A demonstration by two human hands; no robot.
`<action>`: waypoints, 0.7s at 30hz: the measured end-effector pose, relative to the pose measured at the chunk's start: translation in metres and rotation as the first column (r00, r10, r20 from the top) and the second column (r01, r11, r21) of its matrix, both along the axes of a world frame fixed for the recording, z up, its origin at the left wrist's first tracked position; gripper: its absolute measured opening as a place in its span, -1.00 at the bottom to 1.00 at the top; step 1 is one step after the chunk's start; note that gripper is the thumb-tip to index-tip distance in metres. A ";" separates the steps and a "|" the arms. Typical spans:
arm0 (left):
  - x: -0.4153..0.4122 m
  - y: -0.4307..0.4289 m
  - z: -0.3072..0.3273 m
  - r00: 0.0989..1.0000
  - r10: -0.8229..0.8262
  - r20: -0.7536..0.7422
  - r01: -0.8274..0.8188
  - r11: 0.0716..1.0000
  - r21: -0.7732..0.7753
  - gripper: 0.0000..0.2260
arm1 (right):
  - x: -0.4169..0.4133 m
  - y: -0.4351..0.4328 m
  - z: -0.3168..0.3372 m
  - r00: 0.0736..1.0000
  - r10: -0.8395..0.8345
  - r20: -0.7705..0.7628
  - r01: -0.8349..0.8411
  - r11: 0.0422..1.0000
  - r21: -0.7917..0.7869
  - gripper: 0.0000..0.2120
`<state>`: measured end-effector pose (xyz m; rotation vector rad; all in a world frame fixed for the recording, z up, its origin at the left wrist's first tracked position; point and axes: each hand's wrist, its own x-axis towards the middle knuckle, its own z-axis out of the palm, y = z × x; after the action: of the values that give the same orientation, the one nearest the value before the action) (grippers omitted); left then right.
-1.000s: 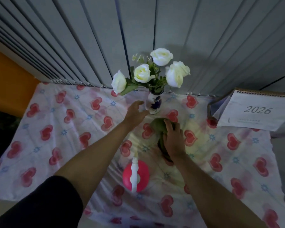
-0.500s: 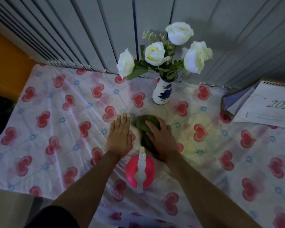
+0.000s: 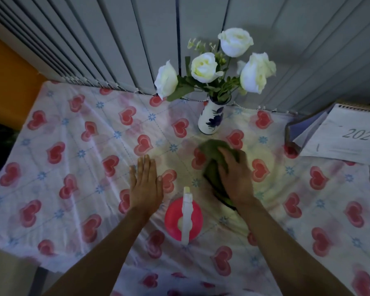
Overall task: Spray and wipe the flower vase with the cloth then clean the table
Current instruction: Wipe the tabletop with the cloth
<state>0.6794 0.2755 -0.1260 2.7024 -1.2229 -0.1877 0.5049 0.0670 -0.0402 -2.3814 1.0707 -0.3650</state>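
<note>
A white vase with blue flower print (image 3: 212, 118) holds white roses (image 3: 205, 67) and stands upright at the back of the table. Just in front of it lies a green cloth (image 3: 212, 152), pressed onto the heart-patterned tablecloth (image 3: 77, 150) by my right hand (image 3: 236, 176). My left hand (image 3: 145, 184) rests flat on the tablecloth, fingers together, holding nothing. Between my forearms stands a pink spray bottle with a white nozzle (image 3: 185, 218), seen from above.
A 2026 desk calendar (image 3: 346, 139) sits at the right back of the table. Grey vertical blinds (image 3: 115, 43) hang behind the table. An orange wall (image 3: 6, 88) is at the far left. The tablecloth's front edge hangs near my body.
My left hand left the vase and came down flat on the tablecloth. My right hand slid the green cloth to the right across the table.
</note>
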 end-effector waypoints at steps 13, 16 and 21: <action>-0.021 0.030 -0.011 0.998 0.067 0.001 -0.067 0.997 0.031 -0.43 | 0.057 0.041 -0.051 0.941 0.301 -0.154 -0.303 0.953 0.014 -0.57; -0.022 0.032 -0.011 0.998 0.056 0.002 -0.056 0.998 0.032 -0.43 | 0.006 0.032 -0.049 0.972 0.104 -0.210 -0.109 0.994 -0.014 -0.58; -0.021 0.032 -0.009 0.999 0.048 -0.014 -0.047 0.998 0.033 -0.42 | -0.087 0.018 -0.047 0.948 -0.116 -0.298 0.100 0.993 -0.068 -0.56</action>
<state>0.6586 0.3080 -0.1345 2.7495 -1.1603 -0.2234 0.4181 0.0853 -0.0875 -2.4848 1.3464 -0.0656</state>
